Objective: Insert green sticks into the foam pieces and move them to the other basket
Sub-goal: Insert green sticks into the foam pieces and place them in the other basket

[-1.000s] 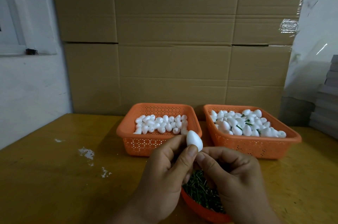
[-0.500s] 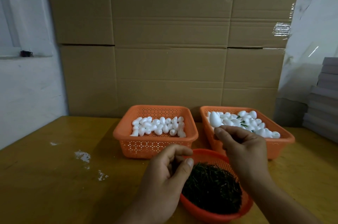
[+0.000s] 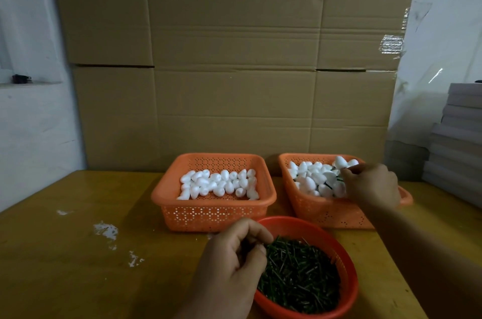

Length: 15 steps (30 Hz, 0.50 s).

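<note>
I'm holding the right hand (image 3: 370,185) over the right basket (image 3: 313,210), pinching a stuck foam piece (image 3: 339,162) at the fingertips. Left hand (image 3: 234,258) is curling over green sticks (image 3: 300,277) (grip unclear). Risk: several sticks lifting together, or the stem snagging neighbours.

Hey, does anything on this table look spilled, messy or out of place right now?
Only small white flecks and smears on the table, left of the round bowl of green sticks; what they are is unclear. The right basket sits slightly askew compared with the left basket. Nothing has spilled.
</note>
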### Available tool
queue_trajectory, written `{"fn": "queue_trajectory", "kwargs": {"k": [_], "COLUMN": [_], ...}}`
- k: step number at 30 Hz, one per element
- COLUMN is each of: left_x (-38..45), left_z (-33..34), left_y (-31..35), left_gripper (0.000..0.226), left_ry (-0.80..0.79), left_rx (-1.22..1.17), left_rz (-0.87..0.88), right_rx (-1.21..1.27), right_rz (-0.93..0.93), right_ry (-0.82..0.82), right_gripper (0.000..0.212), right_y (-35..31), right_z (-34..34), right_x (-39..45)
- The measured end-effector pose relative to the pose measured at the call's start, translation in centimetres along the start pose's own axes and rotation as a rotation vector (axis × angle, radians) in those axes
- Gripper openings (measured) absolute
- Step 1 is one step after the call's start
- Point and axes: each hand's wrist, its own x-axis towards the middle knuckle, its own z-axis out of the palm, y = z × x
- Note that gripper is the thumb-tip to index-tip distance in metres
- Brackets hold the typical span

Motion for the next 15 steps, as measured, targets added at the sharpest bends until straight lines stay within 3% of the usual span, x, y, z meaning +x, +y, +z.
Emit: {"fn": "queue_trajectory", "kwargs": {"k": [4, 10, 15], "left_x": [0.0, -0.2, 0.0], "left_z": [0.0, -0.2, -0.7], "left_y": [0.1, 0.3, 0.5], "left_gripper": [0.035, 0.025, 0.015], "left_ry": [0.010, -0.001, -0.009], "left_rx": [0.008, 0.016, 0.016], "left_rz": [0.014, 0.036, 0.093], "right_rx": [-0.095, -0.168, -0.122], "right_rz": [0.070, 0.110, 0.033], "right_ry": [-0.082, -0.181, -0.130], "right_gripper": [0.037, 0.025, 0.024], "right_y": [-0.6, -1.5, -0.8], "right_z": [0.2, -0.3, -1.5], "right_x": [0.4, 0.4, -0.4]}}
